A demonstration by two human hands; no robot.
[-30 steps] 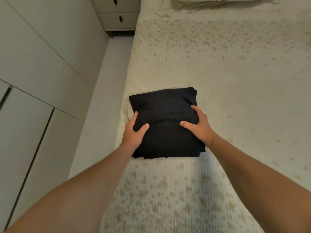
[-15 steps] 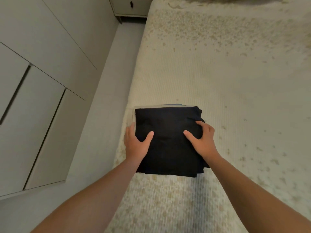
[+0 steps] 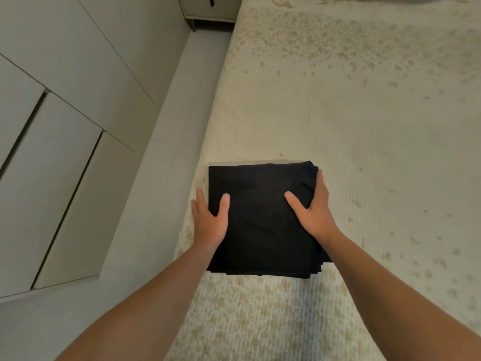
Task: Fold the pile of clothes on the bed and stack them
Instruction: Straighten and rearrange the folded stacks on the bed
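Gripping dark folded stack [image 3: 263,220] by both sides, left hand [image 3: 209,222], right hand [image 3: 313,213], beside bed [image 3: 364,131] edge.

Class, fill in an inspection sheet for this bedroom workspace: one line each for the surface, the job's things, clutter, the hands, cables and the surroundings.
Surface: bed with a pale ribbed cover, speckled tan pattern.
Job's things: folded dark garment tops a stack near the bed's left edge; a pale layer shows beneath its far edge.
Clutter: nothing seen.
Hands: left hand grips the stack's left side, thumb on top; right hand grips the right side, thumb on top, fingers curled over the edge.
Cables: nothing seen.
Surroundings: pale cabinet doors on the left, floor strip beside the bed, bedside drawer unit at the far end.
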